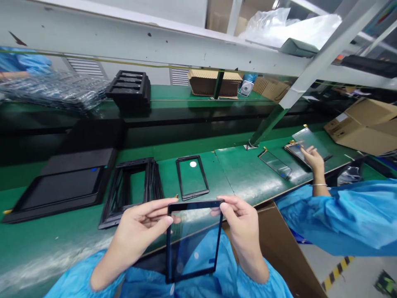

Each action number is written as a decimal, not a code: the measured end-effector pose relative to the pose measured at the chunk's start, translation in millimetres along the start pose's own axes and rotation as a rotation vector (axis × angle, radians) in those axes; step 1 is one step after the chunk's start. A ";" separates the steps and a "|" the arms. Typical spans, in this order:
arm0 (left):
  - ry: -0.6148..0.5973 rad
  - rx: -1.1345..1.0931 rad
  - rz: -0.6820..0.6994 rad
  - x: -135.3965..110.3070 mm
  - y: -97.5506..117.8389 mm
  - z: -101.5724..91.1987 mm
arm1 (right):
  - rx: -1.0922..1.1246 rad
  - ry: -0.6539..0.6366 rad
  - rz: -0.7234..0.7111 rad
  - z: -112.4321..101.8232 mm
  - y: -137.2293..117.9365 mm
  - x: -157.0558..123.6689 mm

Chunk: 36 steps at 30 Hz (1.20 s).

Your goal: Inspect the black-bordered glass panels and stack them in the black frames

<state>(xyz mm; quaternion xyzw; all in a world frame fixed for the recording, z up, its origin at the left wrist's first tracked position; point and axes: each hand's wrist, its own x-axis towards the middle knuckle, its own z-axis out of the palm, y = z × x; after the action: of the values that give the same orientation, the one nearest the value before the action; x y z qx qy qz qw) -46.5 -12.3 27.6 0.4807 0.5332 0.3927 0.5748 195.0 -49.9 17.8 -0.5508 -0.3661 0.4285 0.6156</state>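
Between my two hands is a clear glass touch panel with a black border (169, 252), tilted over my lap. My left hand (139, 231) pinches its upper left corner, thumb in front and fingers behind. The upper right corner is gripped by my right hand (243, 225) in the same way. A small orange tab shows beside my left fingertips. Just beyond the panel a single black frame (203, 176) lies on the green bench, a white round spot inside it. Left of that are several stacked black frames (113, 207), partly behind my left hand.
Dark screen panels (62, 186) lie on black foam at left. A co-worker's hand (313, 159) holds a clear panel at right, near another thin panel (276, 163). Black trays (128, 85) and cardboard dividers (214, 82) stand on the back shelf. A slanted post (269, 126) meets the bench.
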 end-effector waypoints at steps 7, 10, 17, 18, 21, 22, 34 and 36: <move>-0.154 0.321 0.287 12.1 -3.5 -4.4 | -0.026 -0.017 -0.021 5.4 2.0 -0.8; -0.335 0.636 0.484 15.0 13.4 3.7 | -0.081 -0.157 -0.043 13.4 1.5 -0.8; -0.462 0.272 0.077 17.7 21.8 -2.4 | -0.030 -0.390 0.271 -23.8 12.4 8.4; -0.387 0.179 0.043 17.1 17.4 -5.6 | -0.024 -0.357 0.301 -31.6 16.6 9.0; -0.212 0.032 0.021 13.3 5.0 -9.6 | 0.048 -0.169 0.335 -42.3 27.5 7.2; -0.173 0.009 0.025 11.5 2.4 -8.6 | 0.079 -0.111 0.332 -41.6 29.5 6.0; 0.060 -0.151 0.017 -0.8 -13.5 7.4 | 0.059 0.112 0.164 -25.8 23.4 -4.4; 0.093 -0.164 0.012 -2.0 -15.5 7.7 | 0.049 0.100 0.150 -26.4 22.7 -7.6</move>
<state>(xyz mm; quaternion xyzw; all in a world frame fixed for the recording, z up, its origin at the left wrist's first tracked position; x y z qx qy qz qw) -40.1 -18.8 12.8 0.4164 0.5226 0.4604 0.5844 213.7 -65.9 -7.8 -0.5824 -0.2819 0.4542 0.6124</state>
